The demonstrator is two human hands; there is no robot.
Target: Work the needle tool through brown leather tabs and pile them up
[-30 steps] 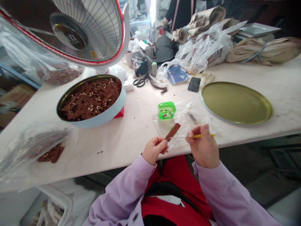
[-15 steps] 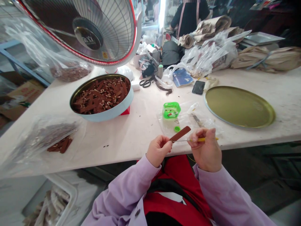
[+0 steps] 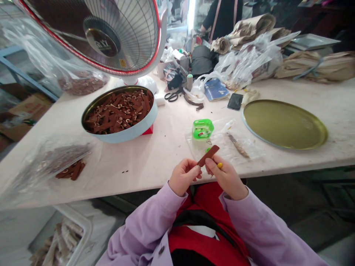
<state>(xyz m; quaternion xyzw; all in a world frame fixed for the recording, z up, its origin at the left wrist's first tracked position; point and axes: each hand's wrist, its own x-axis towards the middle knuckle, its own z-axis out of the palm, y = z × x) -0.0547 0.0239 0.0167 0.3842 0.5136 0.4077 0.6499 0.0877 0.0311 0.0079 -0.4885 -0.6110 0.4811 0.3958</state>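
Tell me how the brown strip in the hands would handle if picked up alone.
The brown strip is probably fairly stiff: its far end juts out straight past the right hand. It looks light, being thin and narrow. Flat-faced, it seems unlikely to roll.

Tabletop is open between tin and green box; 1 fan apparently obstructs behind the tin.

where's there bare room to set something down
Mostly bare: between the blue-sided tin and the green container, and between the gold lid and the tied paper bundle. Crowded: the far middle, with scissors, blue booklet and plastic bags.
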